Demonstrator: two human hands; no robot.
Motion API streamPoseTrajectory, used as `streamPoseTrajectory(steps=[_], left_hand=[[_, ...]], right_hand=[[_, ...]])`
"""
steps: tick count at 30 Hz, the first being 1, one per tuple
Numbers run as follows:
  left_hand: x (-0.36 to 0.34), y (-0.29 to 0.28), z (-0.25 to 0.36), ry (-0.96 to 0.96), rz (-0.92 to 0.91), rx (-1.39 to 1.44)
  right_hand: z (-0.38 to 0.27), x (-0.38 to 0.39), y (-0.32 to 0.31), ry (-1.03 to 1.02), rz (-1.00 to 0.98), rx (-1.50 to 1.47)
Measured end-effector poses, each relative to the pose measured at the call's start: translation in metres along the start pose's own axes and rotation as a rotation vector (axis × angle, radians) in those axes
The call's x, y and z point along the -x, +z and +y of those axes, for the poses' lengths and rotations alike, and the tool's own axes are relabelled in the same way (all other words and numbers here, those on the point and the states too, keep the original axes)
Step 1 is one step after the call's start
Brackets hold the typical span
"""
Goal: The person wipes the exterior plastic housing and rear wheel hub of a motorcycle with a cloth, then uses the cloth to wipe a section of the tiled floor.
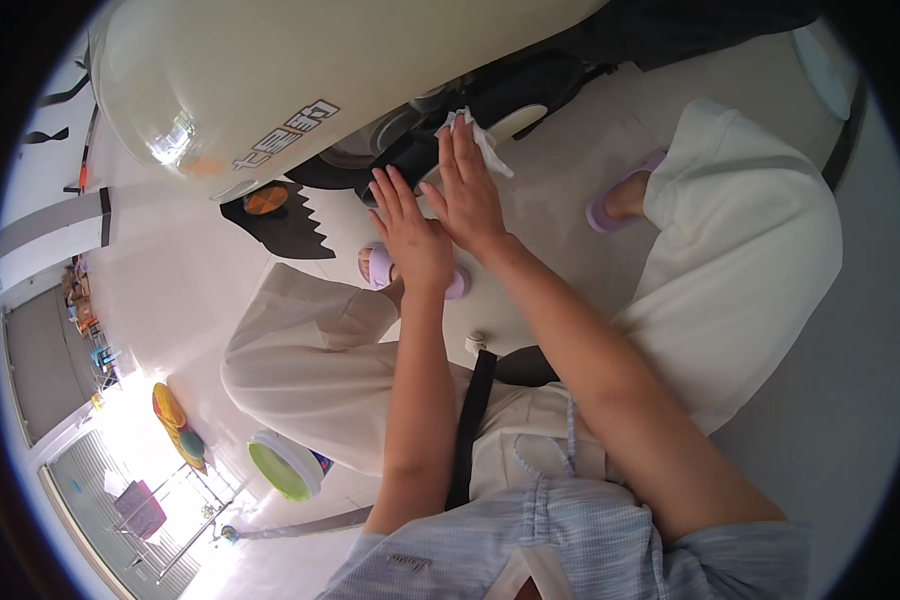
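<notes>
The scooter's cream body panel (370, 60) fills the upper left, with its black lower parts (410, 175) just beyond my hands. My right hand (470, 200) reaches to them, fingers straight and holding a white wipe (492, 152) against the black part. The wipe's loose end hangs out right of the fingers. Beside it, touching or nearly touching at the wrist, is my left hand (413, 240). Its fingers are stretched out and apart with nothing in them. Their tips lie at or just in front of the black part; contact cannot be made out.
A black jagged-edged mudguard (295, 225) with an orange reflector (266, 200) sticks out at left. My feet wear lilac sandals (598, 212) on the pale floor. Behind my left knee stands a white bucket (305, 468) with a green inside. Farther left is a metal rack (185, 535).
</notes>
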State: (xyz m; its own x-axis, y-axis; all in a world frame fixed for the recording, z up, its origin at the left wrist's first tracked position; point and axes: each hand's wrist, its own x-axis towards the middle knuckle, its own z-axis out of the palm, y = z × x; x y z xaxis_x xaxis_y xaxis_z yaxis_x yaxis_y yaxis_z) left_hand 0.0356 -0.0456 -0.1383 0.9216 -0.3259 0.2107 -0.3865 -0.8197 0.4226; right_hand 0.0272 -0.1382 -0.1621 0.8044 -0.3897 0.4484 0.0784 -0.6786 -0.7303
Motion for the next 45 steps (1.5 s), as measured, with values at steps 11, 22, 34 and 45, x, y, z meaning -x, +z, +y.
streamPoseTrajectory(steps=[11,22,34,45], left_hand=[[0.0,-0.008,0.0,0.017,-0.056,-0.084],[-0.002,-0.012,-0.002,0.012,-0.079,-0.114],[0.0,-0.012,-0.004,-0.002,-0.098,-0.12],[-0.002,-0.011,-0.003,0.002,-0.13,-0.094]], right_hand=[[0.035,-0.048,-0.037,-0.172,0.079,0.088],[0.078,-0.073,-0.065,-0.056,0.276,0.369],[0.06,-0.057,-0.05,0.02,0.116,0.327],[0.097,-0.041,-0.027,0.817,0.496,-1.251]])
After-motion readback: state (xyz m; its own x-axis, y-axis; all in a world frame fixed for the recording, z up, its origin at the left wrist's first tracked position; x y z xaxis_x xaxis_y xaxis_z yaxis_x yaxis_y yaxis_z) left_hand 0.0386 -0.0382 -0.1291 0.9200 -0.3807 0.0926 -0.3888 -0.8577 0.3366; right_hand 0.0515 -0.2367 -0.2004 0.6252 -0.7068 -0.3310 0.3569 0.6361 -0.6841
